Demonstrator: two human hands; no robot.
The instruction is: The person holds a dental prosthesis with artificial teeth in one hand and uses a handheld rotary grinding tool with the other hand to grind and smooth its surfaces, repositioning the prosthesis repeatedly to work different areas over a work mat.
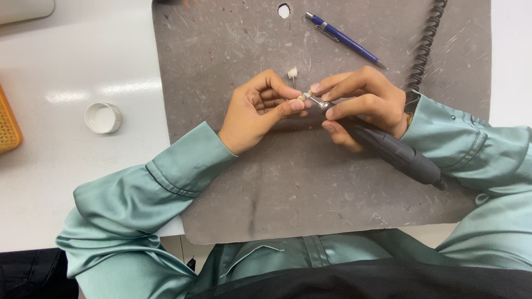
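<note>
Both hands meet over the middle of a scuffed grey work mat [310,188] lying on the white bench [72,166]. The right hand [363,105] is wrapped around a dark rotary handpiece [388,148], fingers closed on it near the metal nose, with the body running back under the palm toward the right sleeve. The left hand [257,111] has thumb and forefinger pinched together on a tiny pale piece [301,98] right at the tool's tip, too small to make out properly. Just above the fingers, a small white felt bit [292,72] sits loose on the mat. Further up there's a blue pen [343,40], and a black coiled cord [425,47] runs down the mat's right side. Off to the left on the bench are a white round cap [103,118] and the edge of an orange tray [9,127].
</note>
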